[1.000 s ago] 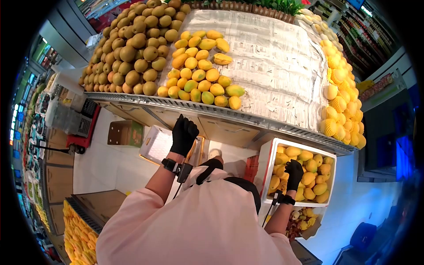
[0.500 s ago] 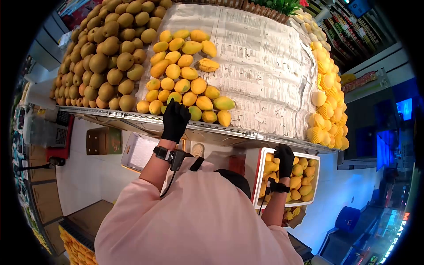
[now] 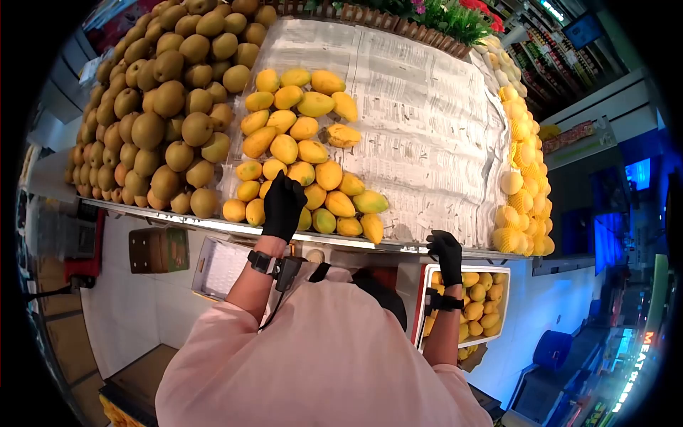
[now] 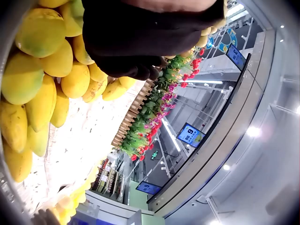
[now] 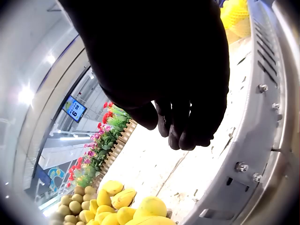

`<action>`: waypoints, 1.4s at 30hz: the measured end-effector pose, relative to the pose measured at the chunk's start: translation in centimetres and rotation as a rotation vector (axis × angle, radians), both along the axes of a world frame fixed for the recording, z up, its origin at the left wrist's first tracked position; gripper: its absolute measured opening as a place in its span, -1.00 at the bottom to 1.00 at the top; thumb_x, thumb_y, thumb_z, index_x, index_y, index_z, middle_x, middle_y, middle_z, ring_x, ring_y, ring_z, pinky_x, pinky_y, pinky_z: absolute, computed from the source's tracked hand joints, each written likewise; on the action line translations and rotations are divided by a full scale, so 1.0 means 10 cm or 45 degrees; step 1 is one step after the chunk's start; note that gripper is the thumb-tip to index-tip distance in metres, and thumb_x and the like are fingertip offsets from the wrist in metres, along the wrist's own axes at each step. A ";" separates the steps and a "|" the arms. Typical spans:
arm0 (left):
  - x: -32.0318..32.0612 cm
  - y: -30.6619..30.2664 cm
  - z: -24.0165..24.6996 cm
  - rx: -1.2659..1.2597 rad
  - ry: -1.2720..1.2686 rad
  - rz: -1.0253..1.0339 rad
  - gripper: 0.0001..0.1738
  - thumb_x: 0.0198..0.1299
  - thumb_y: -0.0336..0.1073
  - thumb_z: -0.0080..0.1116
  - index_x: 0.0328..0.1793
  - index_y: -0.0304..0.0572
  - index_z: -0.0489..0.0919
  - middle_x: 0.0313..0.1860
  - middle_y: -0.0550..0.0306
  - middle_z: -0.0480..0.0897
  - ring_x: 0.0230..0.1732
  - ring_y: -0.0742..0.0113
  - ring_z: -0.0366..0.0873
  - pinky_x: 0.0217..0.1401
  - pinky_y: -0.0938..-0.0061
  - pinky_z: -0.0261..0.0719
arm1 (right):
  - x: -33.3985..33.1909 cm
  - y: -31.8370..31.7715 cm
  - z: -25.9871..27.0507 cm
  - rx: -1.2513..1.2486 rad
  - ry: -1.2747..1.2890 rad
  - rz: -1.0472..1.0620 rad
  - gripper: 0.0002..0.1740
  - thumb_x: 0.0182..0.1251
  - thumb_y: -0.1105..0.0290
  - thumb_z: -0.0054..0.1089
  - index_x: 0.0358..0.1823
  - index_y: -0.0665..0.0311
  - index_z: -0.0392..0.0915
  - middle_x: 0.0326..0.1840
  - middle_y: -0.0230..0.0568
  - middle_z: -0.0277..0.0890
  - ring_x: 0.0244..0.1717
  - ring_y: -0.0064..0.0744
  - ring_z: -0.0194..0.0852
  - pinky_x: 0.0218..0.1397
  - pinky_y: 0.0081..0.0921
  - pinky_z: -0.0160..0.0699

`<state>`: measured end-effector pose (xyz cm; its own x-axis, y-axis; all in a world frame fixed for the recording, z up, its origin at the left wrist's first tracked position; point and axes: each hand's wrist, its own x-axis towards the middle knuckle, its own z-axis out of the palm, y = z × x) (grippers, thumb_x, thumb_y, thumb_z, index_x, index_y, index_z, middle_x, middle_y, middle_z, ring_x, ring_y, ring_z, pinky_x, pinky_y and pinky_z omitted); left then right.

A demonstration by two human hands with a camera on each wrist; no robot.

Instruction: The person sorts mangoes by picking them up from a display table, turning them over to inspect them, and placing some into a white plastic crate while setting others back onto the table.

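My black-gloved left hand (image 3: 283, 210) is over the front of a batch of yellow mangoes (image 3: 313, 151) on a paper-covered display (image 3: 420, 142). Its fingers bend loosely, and no fruit shows in its grasp. In the left wrist view, the dark back of the hand (image 4: 145, 35) covers part of the scene, with mangoes (image 4: 40, 33) beside it. My right hand (image 3: 446, 257), also gloved in black, hovers by the display's front edge, above a white box (image 3: 504, 299) of mangoes. Its fingers (image 5: 178, 133) hang loosely curled and hold nothing in the right wrist view.
A tall pile of round brown fruit (image 3: 168, 99) flanks the mangoes on the left. Yellow fruit in foam nets (image 3: 523, 203) lines the right side. Flowers (image 3: 455, 28) behind a small fence border the back. A carton (image 3: 158, 249) and a white tray (image 3: 220, 267) lie on the floor.
The left hand has moved from in front of the display up over the front mangoes. The right hand has risen from the box of mangoes to the display's front edge. The head view has shifted.
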<state>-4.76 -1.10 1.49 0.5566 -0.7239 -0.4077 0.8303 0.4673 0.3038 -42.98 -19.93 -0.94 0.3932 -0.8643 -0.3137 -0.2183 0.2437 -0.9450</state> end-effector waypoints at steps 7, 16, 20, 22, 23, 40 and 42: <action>0.18 0.07 -0.09 -0.084 -0.291 -0.079 -0.68 0.48 -0.11 -0.13 -0.41 0.10 0.31 -0.56 0.40 0.27 -0.49 0.57 0.34 -0.41 0.64 0.35 | 0.62 -0.42 0.19 -0.066 -0.057 0.287 -0.73 0.41 0.33 0.13 0.05 0.27 0.54 -0.20 -0.22 0.66 -0.31 -0.49 0.60 -0.30 -0.57 0.55; 0.24 0.17 -0.16 0.014 -0.163 0.065 -0.71 0.49 -0.15 -0.13 -0.37 0.08 0.34 -0.54 0.41 0.23 -0.52 0.59 0.26 -0.46 0.69 0.31 | 1.75 -0.92 0.35 -0.302 0.159 0.539 -0.54 0.22 0.32 0.33 0.14 0.26 0.47 -0.10 -0.27 0.57 -0.28 -0.51 0.56 -0.23 -0.53 0.59; 0.23 0.19 -0.30 0.012 -0.402 0.090 -0.74 0.46 -0.13 -0.07 -0.34 0.07 0.37 -0.53 0.41 0.28 -0.49 0.61 0.32 -0.45 0.70 0.33 | 2.36 -1.07 0.25 -0.786 0.430 0.636 -0.40 0.12 0.30 0.41 0.19 0.30 0.42 0.03 -0.14 0.52 -0.13 -0.31 0.58 -0.03 -0.42 0.59; 0.22 0.18 -0.21 -0.022 -0.241 0.084 -0.74 0.45 -0.12 -0.06 -0.35 0.08 0.36 -0.53 0.42 0.29 -0.49 0.59 0.32 -0.45 0.69 0.32 | 2.68 -1.12 0.17 -0.940 0.441 0.663 -0.35 0.09 0.32 0.40 0.23 0.31 0.38 0.11 -0.03 0.47 0.04 -0.14 0.51 0.12 -0.34 0.51; 0.20 0.17 -0.14 -0.041 -0.161 0.080 -0.74 0.45 -0.11 -0.05 -0.35 0.08 0.36 -0.53 0.42 0.29 -0.50 0.59 0.32 -0.45 0.68 0.32 | 2.83 -1.15 0.14 -1.018 0.445 0.673 -0.32 0.08 0.33 0.40 0.25 0.32 0.36 0.15 0.03 0.45 0.13 -0.06 0.47 0.20 -0.30 0.48; 0.17 0.15 -0.29 0.304 -0.694 0.167 -0.76 0.48 -0.19 -0.13 -0.30 -0.02 0.36 -0.56 0.42 0.23 -0.57 0.63 0.24 -0.50 0.72 0.29 | 3.97 -1.06 0.10 -1.263 0.603 0.541 -0.18 0.00 0.25 0.42 0.32 0.31 0.28 0.16 0.13 0.46 0.16 0.10 0.46 0.20 -0.11 0.48; 0.18 0.16 -0.33 0.510 -0.990 0.158 -0.79 0.48 -0.17 -0.14 -0.23 -0.01 0.40 -0.54 0.43 0.27 -0.56 0.63 0.27 -0.50 0.71 0.31 | 3.97 -1.06 0.13 -1.213 0.603 0.504 -0.20 -0.01 0.24 0.42 0.29 0.31 0.31 0.11 0.12 0.50 0.14 0.10 0.48 0.18 -0.10 0.49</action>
<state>-2.99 0.48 -1.80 0.8469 -0.5239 -0.0912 0.2708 0.2772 0.9219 -3.30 -30.56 0.40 0.7084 -0.6720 0.2157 -0.5048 -0.6960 -0.5107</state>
